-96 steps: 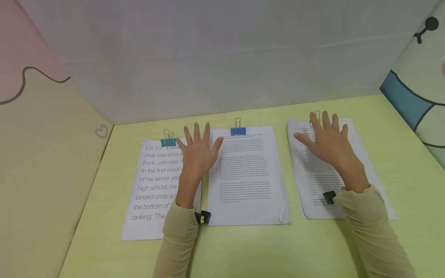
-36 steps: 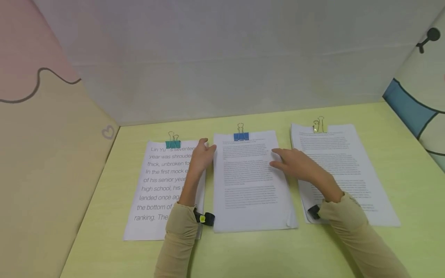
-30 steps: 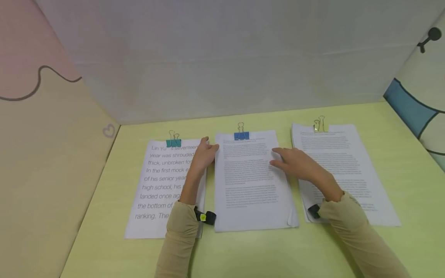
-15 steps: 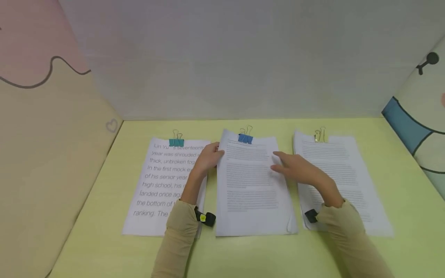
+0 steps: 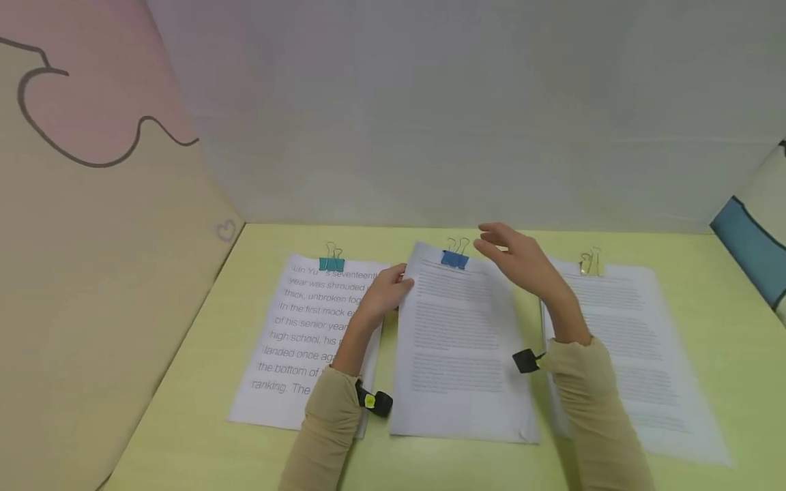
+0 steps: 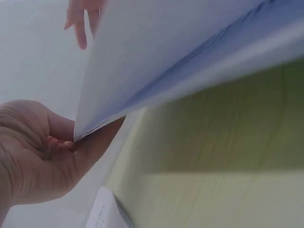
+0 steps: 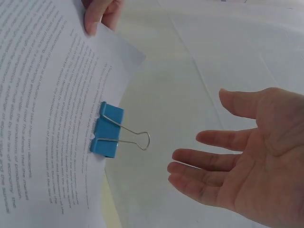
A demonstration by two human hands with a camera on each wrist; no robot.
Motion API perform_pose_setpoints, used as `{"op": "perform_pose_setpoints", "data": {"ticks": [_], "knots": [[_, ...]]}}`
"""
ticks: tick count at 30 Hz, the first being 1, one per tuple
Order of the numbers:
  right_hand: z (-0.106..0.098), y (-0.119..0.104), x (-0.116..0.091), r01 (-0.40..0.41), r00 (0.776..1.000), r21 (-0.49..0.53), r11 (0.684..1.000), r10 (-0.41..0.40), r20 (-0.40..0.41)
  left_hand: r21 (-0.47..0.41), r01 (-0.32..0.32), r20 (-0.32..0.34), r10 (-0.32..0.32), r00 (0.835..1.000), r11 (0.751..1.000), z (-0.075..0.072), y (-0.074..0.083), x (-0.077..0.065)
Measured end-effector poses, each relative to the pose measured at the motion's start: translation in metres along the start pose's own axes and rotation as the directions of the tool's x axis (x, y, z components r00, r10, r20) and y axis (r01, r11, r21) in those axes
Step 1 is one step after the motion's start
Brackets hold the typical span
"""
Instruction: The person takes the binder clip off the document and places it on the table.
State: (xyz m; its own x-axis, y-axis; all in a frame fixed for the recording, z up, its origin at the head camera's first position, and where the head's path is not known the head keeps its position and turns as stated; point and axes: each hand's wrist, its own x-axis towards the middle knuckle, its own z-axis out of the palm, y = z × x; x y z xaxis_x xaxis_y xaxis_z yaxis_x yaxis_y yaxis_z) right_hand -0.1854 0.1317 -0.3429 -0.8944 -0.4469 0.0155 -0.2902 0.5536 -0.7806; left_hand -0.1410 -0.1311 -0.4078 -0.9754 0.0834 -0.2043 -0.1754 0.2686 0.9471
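My left hand [image 5: 383, 294] pinches the upper left edge of the middle paper stack [image 5: 457, 341], thumb on top and fingers beneath. That corner is lifted off the table, and the left wrist view [image 6: 42, 152] looks under the raised sheets [image 6: 142, 57]. A blue binder clip [image 5: 455, 259] grips the stack's top edge, its two wire handles pointing away. Close to the clip's right, my right hand [image 5: 518, 259] hovers with fingers apart, holding nothing. In the right wrist view its relaxed fingers [image 7: 209, 161] face the wire handles of the clip [image 7: 108, 130].
On the left lies a large-print paper stack [image 5: 270, 382] with a teal binder clip [image 5: 331, 264]. To the right, another printed stack [image 5: 638, 354] carries a gold-coloured clip [image 5: 591, 263]. All are on a yellow-green table [image 5: 184, 423], with a pale wall [image 5: 442, 136] behind.
The left hand has taken the middle stack's left edge and raised its upper left corner, tilting the blue clip. The right hand has moved from the stack's right edge up beside the clip.
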Motion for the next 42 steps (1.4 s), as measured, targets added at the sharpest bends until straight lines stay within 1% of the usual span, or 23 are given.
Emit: {"op": "perform_pose_setpoints", "data": {"ticks": [4,6,8,12,16,20,23,31,38,42], "knots": [[0.002,0.006,-0.001,-0.041,0.998,-0.016,0.999,0.040,-0.050,-0.022,-0.013,0.035,0.014,0.999,1.000,0.016,-0.005,-0.003],[0.005,0.009,-0.003,-0.057,0.996,-0.030,0.998,0.055,-0.077,-0.032,-0.015,0.035,0.016,0.999,0.999,0.020,-0.007,-0.005],[0.007,0.012,-0.003,-0.068,0.993,-0.037,0.997,0.064,-0.095,-0.038,-0.016,0.019,0.016,1.000,0.999,0.022,-0.009,-0.007],[0.012,0.014,0.001,-0.061,0.993,-0.016,0.998,0.059,-0.107,-0.047,-0.036,-0.015,0.035,0.999,0.998,0.018,-0.010,-0.010],[0.015,0.013,0.006,-0.058,0.994,-0.007,0.998,0.057,-0.093,-0.045,-0.063,-0.010,0.062,0.998,0.997,0.013,-0.007,-0.011],[0.018,0.011,0.009,-0.063,0.995,-0.002,0.998,0.062,-0.084,-0.046,-0.070,-0.002,0.070,0.998,0.996,0.011,-0.004,-0.010],[0.020,0.012,0.011,-0.052,0.996,-0.005,0.999,0.051,-0.079,-0.044,-0.071,0.002,0.071,0.997,0.997,0.009,-0.002,-0.009],[0.023,0.016,0.018,-0.020,0.995,0.031,0.999,0.023,-0.096,-0.053,-0.099,-0.012,0.099,0.995,0.994,0.003,0.004,-0.005],[0.018,0.021,0.019,-0.026,0.996,0.047,0.999,0.029,-0.079,-0.046,-0.130,0.000,0.130,0.991,0.990,0.003,0.004,0.000],[0.011,0.022,0.015,-0.012,0.997,0.092,0.996,0.019,-0.079,-0.041,-0.136,0.006,0.136,0.991,0.990,0.006,0.006,0.000]]}}
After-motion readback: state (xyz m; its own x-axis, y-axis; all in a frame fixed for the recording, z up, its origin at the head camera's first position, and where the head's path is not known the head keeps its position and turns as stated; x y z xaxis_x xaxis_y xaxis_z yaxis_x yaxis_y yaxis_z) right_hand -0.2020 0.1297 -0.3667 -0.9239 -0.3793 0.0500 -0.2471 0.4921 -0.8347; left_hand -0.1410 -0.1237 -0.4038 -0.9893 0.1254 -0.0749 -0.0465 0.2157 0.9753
